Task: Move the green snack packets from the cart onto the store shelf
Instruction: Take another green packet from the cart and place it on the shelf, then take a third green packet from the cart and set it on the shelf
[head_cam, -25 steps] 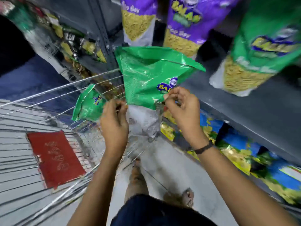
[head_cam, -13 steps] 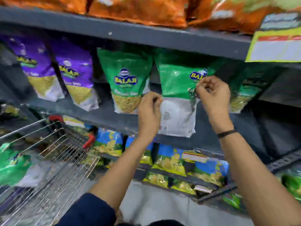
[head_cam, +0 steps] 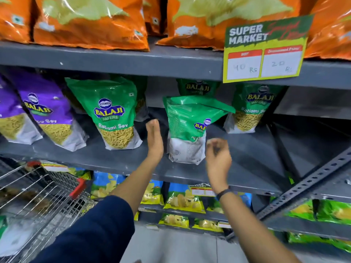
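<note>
Green snack packet (head_cam: pixel 185 130) stands on the middle shelf (head_cam: pixel 121 160), long axis vertical, white base down near the shelf's front edge, green top up. Its top flap is folded over and sticks out to the right. Printed back faces you; only part of the brand logo shows on its right edge. It leans back slightly.

Your hands are both off it. Left hand (head_cam: pixel 155 138) is just left of the packet, palm flat and vertical, fingers straight and pointing up, thumb edge towards you, released, holding nothing. Right hand (head_cam: pixel 218 156) is just right of the packet's base, slightly below it, fingers loosely curled, blurred, also empty. Left forearm rises from lower centre with a dark blue sleeve (head_cam: pixel 91 232); right forearm comes up from lower right with a black wristband (head_cam: pixel 224 192).

Neighbours on the same shelf: another green packet (head_cam: pixel 112 114) upright to the left, logo facing you; one (head_cam: pixel 252 109) to the right; one more (head_cam: pixel 197 88) behind. Purple packets (head_cam: pixel 47 114) further left. Orange bags (head_cam: pixel 89 21) sit on the shelf above, with a yellow price sign (head_cam: pixel 264 52) clipped to its edge. Wire cart (head_cam: pixel 38 198) at lower left, one green packet corner (head_cam: pixel 2 227) visible inside at the frame edge.
</note>
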### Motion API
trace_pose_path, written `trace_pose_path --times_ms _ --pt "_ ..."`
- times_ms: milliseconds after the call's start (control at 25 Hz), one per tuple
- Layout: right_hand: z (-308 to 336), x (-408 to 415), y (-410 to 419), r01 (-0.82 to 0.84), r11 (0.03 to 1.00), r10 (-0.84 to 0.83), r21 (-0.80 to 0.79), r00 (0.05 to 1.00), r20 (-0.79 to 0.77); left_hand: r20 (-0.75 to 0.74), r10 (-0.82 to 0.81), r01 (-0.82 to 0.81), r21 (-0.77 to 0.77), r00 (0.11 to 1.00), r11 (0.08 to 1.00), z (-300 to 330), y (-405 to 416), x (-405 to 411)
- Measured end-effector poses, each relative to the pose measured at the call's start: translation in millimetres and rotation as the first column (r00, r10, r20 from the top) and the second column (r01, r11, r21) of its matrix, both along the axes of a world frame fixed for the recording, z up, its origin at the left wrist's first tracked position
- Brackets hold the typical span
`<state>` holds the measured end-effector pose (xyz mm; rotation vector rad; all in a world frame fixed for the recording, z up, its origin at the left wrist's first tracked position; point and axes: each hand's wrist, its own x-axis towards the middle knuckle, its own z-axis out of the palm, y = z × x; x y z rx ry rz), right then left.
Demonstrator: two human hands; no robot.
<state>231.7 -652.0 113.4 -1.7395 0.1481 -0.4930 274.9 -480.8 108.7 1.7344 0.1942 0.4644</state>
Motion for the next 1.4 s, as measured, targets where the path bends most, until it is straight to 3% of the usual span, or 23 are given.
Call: trace_pose_path --times_ms 120,160,200,280,320,400,480,600,680,800,880,960,1040,1160,1280,1400 --pt "-20.6 -20.6 27.3 -0.196 0.977 0.212 0.086 0.939 -0.271 -0.151 -0.227 0.17 -0.316 0.962 0.933 9.0 -5.7 23.8" --pt "-21.8 -16.7 30.4 -0.273 0.959 0.283 0.076 0.91 -0.302 -0.195 -0.267 0.193 -0.332 0.944 0.923 9.6 -7.6 30.2" --pt "-20.6 -8.6 29.6 -0.312 0.949 0.312 0.052 0.901 -0.302 -0.25 -0.241 0.158 -0.309 0.938 0.938 6.4 -7.7 32.9" --pt "-15.8 9.7 23.7 -0.283 0.959 0.274 0.004 0.925 -0.263 -0.333 0.071 -0.128 -0.15 0.94 0.98 -6.2 -3.5 28.3" --pt "-16.1 16.5 19.7 -0.236 0.972 0.23 0.004 0.94 -0.252 -0.309 0.2 -0.249 -0.128 0.93 0.96 -11.8 -2.1 25.2" --pt "-23.2 20.9 14.7 -0.126 0.992 0.129 0.027 0.965 -0.231 -0.236 0.258 -0.306 -0.194 0.937 0.932 -18.1 -2.4 23.1" --pt "-29.8 18.8 22.2 -0.096 0.992 0.109 0.076 0.975 -0.195 -0.256 0.126 -0.2 -0.29 0.958 0.936 -18.8 -7.1 29.7" --pt "-33.0 27.2 37.5 -0.186 0.96 0.213 0.209 0.971 -0.112 -0.323 -0.092 -0.04 -0.381 0.942 0.924 -13.9 -26.3 31.9" --pt "-27.8 44.4 37.3 -0.216 0.936 0.244 0.276 0.967 -0.068 -0.306 -0.076 -0.045 -0.372 0.949 0.927 -13.4 -37.8 27.2" --pt "-20.5 73.9 25.7 -0.241 0.936 0.297 0.256 0.931 -0.212 -0.27 -0.061 -0.034 -0.335 0.961 0.942 -5.9 -39.7 25.0" --pt "-20.8 78.2 23.3 -0.174 0.958 0.232 0.23 0.938 -0.257 -0.256 -0.094 0.002 -0.336 0.962 0.942 -3.4 -34.1 23.8" --pt "-25.4 72.5 30.5 0.077 0.983 -0.028 0.167 0.961 -0.276 -0.228 -0.02 -0.052 -0.303 0.973 0.952 -9.3 -27.4 17.1" --pt "-33.4 56.9 45.1 0.281 0.927 -0.2 0.249 0.931 -0.305 -0.181 0.125 -0.169 -0.257 0.976 0.951 -18.3 -15.8 5.3" --pt "-35.7 30.6 76.8 0.281 0.842 -0.077 0.46 0.907 -0.414 -0.103 0.293 -0.311 -0.264 0.95 0.913 -25.2 14.0 -14.4" --pt "-34.6 11.6 127.5 0.171 0.843 0.088 0.509 0.892 -0.444 -0.05 0.408 -0.404 -0.297 0.911 0.865 -33.3 63.2 -38.4" --pt "-38.5 -11.1 213.8 -0.047 0.873 0.277 0.485 0.867 -0.415 -0.052 0.567 -0.552 -0.317 0.822 0.771 -47.0 146.6 -75.0"
